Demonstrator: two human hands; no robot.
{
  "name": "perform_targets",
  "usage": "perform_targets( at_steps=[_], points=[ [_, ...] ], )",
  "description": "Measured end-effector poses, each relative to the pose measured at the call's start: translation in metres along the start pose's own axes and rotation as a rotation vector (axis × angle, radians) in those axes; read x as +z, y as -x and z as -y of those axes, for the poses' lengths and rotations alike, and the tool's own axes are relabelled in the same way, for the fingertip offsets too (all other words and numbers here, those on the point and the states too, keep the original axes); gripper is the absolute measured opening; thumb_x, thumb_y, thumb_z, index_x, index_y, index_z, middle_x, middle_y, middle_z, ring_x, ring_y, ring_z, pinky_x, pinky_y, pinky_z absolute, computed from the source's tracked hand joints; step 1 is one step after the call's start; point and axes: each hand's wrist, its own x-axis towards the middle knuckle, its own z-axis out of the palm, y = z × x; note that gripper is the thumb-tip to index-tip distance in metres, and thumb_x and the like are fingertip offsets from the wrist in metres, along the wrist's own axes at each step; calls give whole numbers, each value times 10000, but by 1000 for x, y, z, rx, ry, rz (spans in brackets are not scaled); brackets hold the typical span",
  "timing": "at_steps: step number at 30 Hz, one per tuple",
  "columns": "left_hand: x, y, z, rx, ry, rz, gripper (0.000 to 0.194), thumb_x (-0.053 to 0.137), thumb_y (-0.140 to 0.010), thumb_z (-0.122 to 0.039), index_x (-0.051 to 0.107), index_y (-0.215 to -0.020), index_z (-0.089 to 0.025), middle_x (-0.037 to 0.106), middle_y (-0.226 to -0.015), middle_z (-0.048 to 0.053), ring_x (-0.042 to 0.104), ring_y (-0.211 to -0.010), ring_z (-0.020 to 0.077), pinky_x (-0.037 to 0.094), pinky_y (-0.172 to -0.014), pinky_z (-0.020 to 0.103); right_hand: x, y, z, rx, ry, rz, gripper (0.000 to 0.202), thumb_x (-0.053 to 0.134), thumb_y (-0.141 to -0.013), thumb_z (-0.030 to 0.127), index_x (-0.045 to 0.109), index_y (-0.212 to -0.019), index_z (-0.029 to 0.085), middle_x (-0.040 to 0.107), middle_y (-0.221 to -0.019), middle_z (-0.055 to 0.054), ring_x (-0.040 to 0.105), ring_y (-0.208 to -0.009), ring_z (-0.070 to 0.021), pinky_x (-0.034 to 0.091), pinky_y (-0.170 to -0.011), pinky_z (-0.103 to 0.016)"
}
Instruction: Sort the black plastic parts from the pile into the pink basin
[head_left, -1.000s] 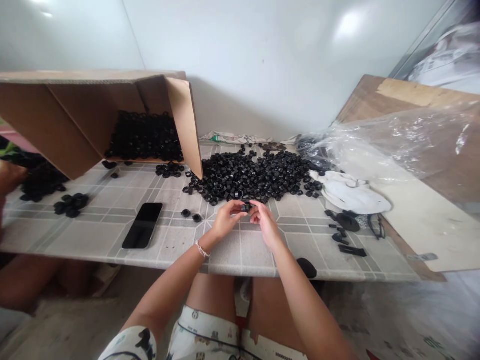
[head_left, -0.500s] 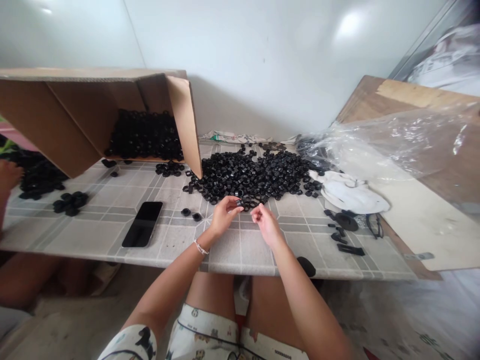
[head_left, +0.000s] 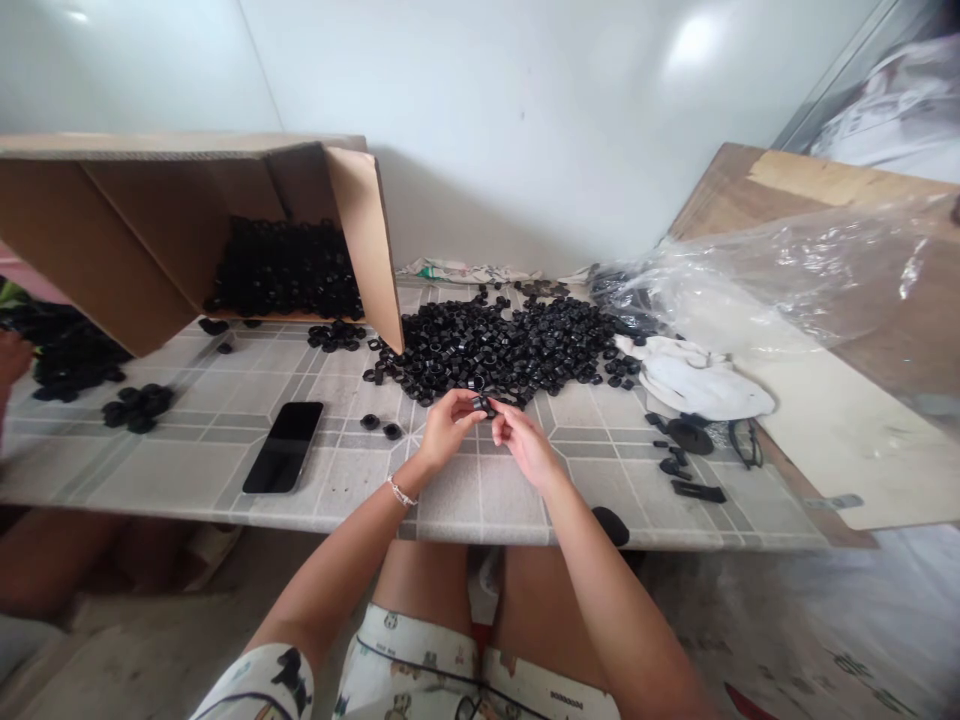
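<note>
- The left hand (head_left: 448,425), a silvery bracelet (head_left: 403,492) at its wrist, has thumb and fingers clamped on a small, black, ring-shaped piece (head_left: 480,403).
- That piece is above the near edge of a wide heap of small, shiny black rings (head_left: 502,345).
- The right hand (head_left: 527,447) reaches its index finger to the piece, the other fingers curled; whether it grips, I cannot tell.
- Two small, round black pieces (head_left: 391,431) lie left of the left hand, near a flat, black-screened phone (head_left: 283,447), on a grey checked tablecloth (head_left: 510,500).
</note>
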Motion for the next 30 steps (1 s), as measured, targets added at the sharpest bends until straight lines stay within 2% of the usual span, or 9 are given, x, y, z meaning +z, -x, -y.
perform_targets(
  at_steps=[3,8,11,13,16,18,26,28,30],
  points=[
    [0,0,0,-9,-11,-41,334,730,-727,-326,550,-954,-159,637,-896,39,636,-830,149,524,-805,307,0,2,2,-9,-50,-66,328,560,-786,499,670,-736,193,482,-574,18,435,-561,-120,393,-585,-278],
    [1,0,1,-1,-19,-29,320,720,-739,-325,558,-959,-158,645,-930,52,637,-858,152,520,-834,318,0,4,6,50,-93,74,395,584,-775,467,654,-1076,220,571,-704,4,483,-614,-127,415,-615,-283],
    [0,0,1,-6,-8,-98,335,723,-738,-338,551,-969,-166,649,-926,51,640,-870,160,523,-838,330,1,4,5,38,-51,28,332,560,-788,487,688,-874,193,545,-649,-6,477,-606,-133,422,-617,-292],
    [0,0,0,-2,6,-104,348,734,-726,-341,551,-965,-166,650,-939,52,641,-873,160,523,-838,328,1,4,3,13,-51,-16,306,570,-788,473,684,-861,198,530,-634,2,469,-595,-127,415,-602,-282],
    [0,1,-2,-3,10,8,346,736,-726,-342,573,-966,-154,658,-951,62,643,-859,158,525,-825,317,1,4,1,-12,-6,-3,387,584,-793,444,623,-1129,256,575,-735,8,496,-614,-123,428,-611,-279],
    [0,1,-2,-10,8,98,339,720,-744,-356,592,-982,-151,671,-938,66,646,-854,164,529,-816,319,3,4,0,-59,91,1,403,581,-801,444,595,-1168,277,592,-795,2,524,-648,-132,449,-642,-293],
    [1,5,1,14,-87,225,311,710,-753,-343,615,-982,-155,658,-934,60,635,-863,169,522,-808,320,7,9,-5,-145,432,-80,289,494,-850,528,529,-830,242,501,-633,32,486,-571,-143,396,-571,-279],
    [2,6,-3,58,-113,247,298,718,-745,-335,626,-971,-165,638,-994,70,616,-931,177,509,-832,320,8,10,-4,-142,472,-75,339,447,-868,552,505,-759,236,450,-587,37,446,-546,-139,360,-553,-271],
    [3,6,-6,57,-75,271,410,749,-710,-358,609,-1055,-186,609,-1114,86,602,-982,187,505,-836,316,9,10,-3,-151,473,-86,379,411,-877,573,494,-736,232,442,-591,32,433,-553,-139,345,-549,-267]
  ],
)
